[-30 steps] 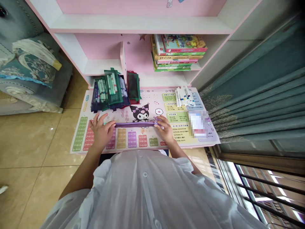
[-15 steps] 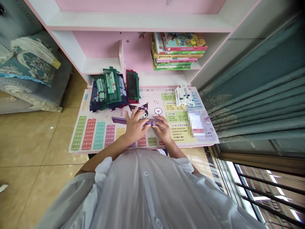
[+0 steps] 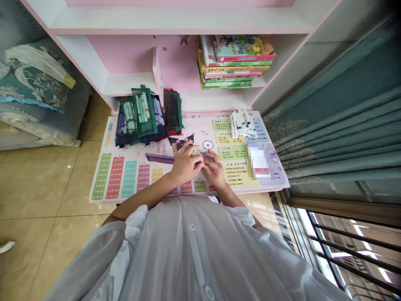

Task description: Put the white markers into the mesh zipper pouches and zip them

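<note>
A flat purple zip pouch (image 3: 158, 158) lies across the printed desk mat (image 3: 125, 177). My left hand (image 3: 184, 164) presses down on the pouch's right half, fingers spread and flat. My right hand (image 3: 213, 167) sits right beside it at the pouch's right end, fingers curled in a pinch on the end of the pouch, where the zip pull appears to be; the pull itself is too small to make out.
A heap of green and dark mesh pouches holding markers (image 3: 140, 115) lies at the mat's back left. Loose white markers (image 3: 242, 123) lie at the back right. Stacked books (image 3: 233, 62) fill the shelf above. A curtain (image 3: 338, 125) hangs to the right.
My left hand slid from the pouch's left end to its right half, next to my right hand. The view tilted slightly upward.
</note>
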`<state>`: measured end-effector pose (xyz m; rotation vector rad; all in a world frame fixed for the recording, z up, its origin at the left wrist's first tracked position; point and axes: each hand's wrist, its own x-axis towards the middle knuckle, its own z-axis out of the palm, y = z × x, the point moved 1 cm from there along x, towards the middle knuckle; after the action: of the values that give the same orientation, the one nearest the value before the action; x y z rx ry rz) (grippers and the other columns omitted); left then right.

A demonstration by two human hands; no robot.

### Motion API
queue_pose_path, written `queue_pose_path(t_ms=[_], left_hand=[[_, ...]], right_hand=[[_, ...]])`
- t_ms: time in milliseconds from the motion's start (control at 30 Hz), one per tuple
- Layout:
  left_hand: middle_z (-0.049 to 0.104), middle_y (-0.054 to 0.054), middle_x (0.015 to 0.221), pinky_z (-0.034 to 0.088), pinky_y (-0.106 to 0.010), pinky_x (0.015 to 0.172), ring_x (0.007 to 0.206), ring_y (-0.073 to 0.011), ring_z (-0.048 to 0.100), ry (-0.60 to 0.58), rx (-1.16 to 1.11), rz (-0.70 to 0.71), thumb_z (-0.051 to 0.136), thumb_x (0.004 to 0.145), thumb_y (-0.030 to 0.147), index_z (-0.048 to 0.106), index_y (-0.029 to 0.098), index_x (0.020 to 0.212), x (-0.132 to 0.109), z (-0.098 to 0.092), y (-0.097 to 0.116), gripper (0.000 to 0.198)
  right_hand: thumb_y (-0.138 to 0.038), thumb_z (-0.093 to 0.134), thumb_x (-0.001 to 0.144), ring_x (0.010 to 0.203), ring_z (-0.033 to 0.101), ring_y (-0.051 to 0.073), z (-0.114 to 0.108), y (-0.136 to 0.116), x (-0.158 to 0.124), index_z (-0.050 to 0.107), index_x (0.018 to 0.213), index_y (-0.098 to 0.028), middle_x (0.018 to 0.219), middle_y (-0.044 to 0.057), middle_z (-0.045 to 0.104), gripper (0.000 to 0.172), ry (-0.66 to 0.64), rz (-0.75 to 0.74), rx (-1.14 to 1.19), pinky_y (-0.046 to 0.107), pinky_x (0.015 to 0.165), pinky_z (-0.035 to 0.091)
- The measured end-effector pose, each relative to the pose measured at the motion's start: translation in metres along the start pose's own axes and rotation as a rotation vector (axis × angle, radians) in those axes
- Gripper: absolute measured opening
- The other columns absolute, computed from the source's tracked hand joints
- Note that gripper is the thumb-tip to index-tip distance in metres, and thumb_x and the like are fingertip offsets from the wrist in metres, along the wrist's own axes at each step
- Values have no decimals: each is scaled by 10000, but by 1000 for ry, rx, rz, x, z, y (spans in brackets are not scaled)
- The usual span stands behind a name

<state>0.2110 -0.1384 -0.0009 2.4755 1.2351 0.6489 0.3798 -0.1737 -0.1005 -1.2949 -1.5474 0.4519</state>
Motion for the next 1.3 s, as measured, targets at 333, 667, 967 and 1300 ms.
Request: queue_pose_path(t_ms=[333, 667, 967, 1300], left_hand=[[681, -76, 1318, 165, -759, 1165, 1430, -362, 443, -6, 0, -67, 596, 860, 210, 689, 231, 741, 0, -3, 1, 153], [681, -81, 1325, 167, -770, 1158, 1434, -373, 438, 6, 3, -68, 612, 901, 281, 699, 228, 753, -3, 0, -2, 180], [669, -74, 1348, 186, -764, 1158, 1444, -366, 432, 13, 9, -61, 586, 913, 256, 677, 217, 744, -8, 0, -1, 196], [661, -46, 1369, 243, -761, 1139, 1436, -374, 445, 34, 25, -125, 595, 907, 248, 639, 211, 715, -13, 2, 0, 201]], right_hand=[[-479, 659, 917, 1363, 538, 304, -3, -6, 2, 786, 946, -293, 1234, 80, 680, 227, -4, -12, 4, 585, 1160, 455], [-458, 682, 901, 1361, 534, 309, -6, -13, 2, 787, 993, -297, 1264, 81, 668, 213, -29, 5, -20, 600, 1185, 423], [-421, 709, 903, 1375, 522, 293, -5, -9, 2, 798, 946, -301, 1232, 76, 666, 155, 35, -130, 4, 573, 1147, 473], [-420, 728, 887, 1377, 526, 300, -5, -7, 2, 801, 941, -306, 1232, 69, 675, 145, 13, -139, -22, 579, 1133, 488]])
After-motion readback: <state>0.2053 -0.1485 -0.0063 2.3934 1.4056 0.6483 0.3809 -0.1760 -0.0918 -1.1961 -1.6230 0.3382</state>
